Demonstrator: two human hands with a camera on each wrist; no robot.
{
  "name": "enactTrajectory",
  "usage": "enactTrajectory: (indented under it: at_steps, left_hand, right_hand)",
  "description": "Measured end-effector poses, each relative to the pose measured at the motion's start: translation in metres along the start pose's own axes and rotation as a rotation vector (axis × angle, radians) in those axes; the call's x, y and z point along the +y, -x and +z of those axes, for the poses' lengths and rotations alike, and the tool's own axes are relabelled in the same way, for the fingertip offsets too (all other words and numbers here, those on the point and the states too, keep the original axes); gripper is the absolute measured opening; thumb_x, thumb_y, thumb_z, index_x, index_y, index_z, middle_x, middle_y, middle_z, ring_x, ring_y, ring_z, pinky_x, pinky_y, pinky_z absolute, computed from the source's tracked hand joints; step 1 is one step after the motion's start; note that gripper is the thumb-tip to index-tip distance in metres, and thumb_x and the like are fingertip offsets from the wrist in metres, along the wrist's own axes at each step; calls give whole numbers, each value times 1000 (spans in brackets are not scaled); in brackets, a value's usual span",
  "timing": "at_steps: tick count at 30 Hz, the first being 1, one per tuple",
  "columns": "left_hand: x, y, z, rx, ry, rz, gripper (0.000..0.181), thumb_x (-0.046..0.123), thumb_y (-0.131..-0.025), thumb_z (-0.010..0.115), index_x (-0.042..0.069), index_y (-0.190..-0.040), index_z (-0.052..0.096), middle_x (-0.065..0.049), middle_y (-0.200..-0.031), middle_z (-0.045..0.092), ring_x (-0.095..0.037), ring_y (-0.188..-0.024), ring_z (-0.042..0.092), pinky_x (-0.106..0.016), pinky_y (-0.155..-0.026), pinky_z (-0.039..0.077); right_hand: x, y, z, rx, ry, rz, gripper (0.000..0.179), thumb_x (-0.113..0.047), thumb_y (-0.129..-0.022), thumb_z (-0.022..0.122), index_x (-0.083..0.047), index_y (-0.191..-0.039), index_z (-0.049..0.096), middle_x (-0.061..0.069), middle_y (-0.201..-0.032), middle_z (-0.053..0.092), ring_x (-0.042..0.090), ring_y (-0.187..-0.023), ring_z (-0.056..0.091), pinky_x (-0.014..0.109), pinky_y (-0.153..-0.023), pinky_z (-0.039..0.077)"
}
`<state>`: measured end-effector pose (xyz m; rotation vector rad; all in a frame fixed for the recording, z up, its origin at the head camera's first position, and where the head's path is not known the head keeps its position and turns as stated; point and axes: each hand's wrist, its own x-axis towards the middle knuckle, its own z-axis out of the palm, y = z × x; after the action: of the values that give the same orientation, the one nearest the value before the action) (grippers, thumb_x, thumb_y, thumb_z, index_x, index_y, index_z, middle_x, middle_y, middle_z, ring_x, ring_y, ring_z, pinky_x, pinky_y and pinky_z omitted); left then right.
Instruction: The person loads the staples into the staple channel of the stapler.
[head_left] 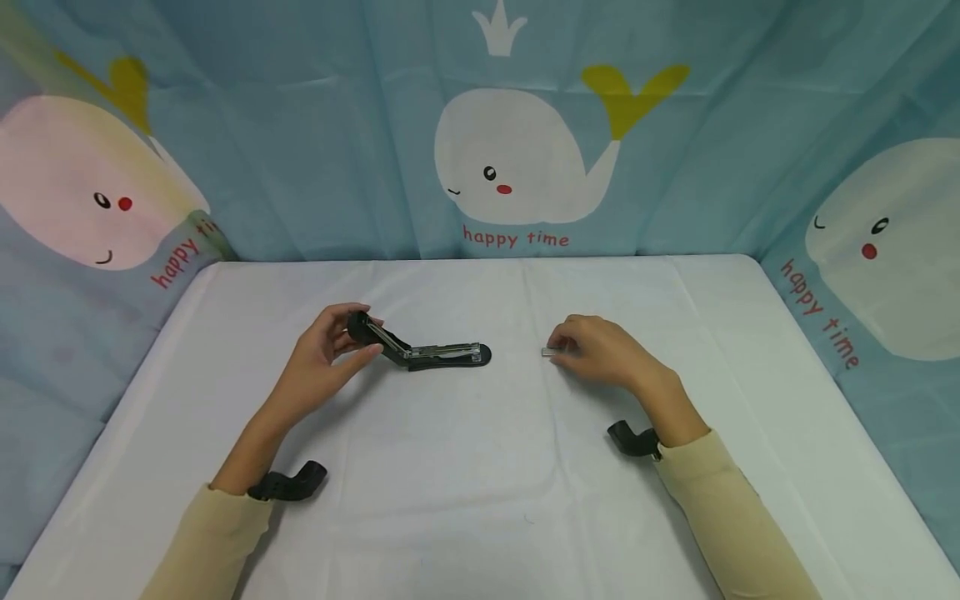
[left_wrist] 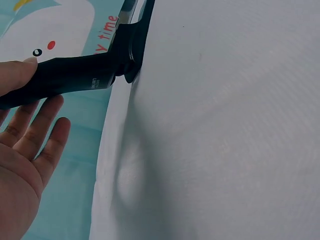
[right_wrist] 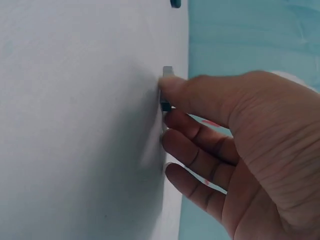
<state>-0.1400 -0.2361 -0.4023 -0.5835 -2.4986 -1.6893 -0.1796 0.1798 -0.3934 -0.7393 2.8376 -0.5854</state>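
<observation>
A black stapler (head_left: 442, 362) lies on the table with its top swung up and back to the left, so the metal channel shows. The person's left hand (head_left: 317, 357) grips the raised end between thumb and fingers. Close up in the left wrist view, the thumb lies on one side of the black stapler arm (left_wrist: 75, 75) and fingers on the other. To the right, the right hand (head_left: 603, 352) pinches a short silver strip of staples (head_left: 548, 352), low over the cloth. Most of the staple strip (right_wrist: 168, 71) hides behind the thumb in the right wrist view.
A white cloth (head_left: 450, 483) with light creases covers the table. Behind it and at both sides hangs a blue curtain (head_left: 315, 167) with printed whales. Black wrist cameras (head_left: 292, 483) stick out from both sleeves, just above the table.
</observation>
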Motion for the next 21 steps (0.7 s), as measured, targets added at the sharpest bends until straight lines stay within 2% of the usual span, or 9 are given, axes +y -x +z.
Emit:
enactTrajectory:
  at_steps: [8,17,21]
  left_hand:
    - [-2,1,2,11,13,8,55,4,-92,72,10,-140,47,-16,-133,63,0,-112,67,-13,-94,55]
    - [-2,1,4,25,-3,54,55,2,-90,74,11,-139,49,-13,-130,64,-1,-110,67,-13,-93,56]
    - [-3,1,4,25,-4,52,56,3,-91,73,12,-140,49,-13,-131,64,0,-113,66,-14,-94,55]
  right_hand:
    - [1,0,2,28,0,-23,10,-24,-92,75,-16,-99,77,-4,-91,69,11,-83,62,33,-78,53]
    - [0,0,3,28,-7,-33,13,-23,-92,75,-17,-103,78,-4,-96,72,13,-89,66,37,-82,55]
    - [1,-1,3,34,-8,-26,12,-24,-92,75,-18,-102,79,-5,-97,73,13,-90,67,37,-83,56]
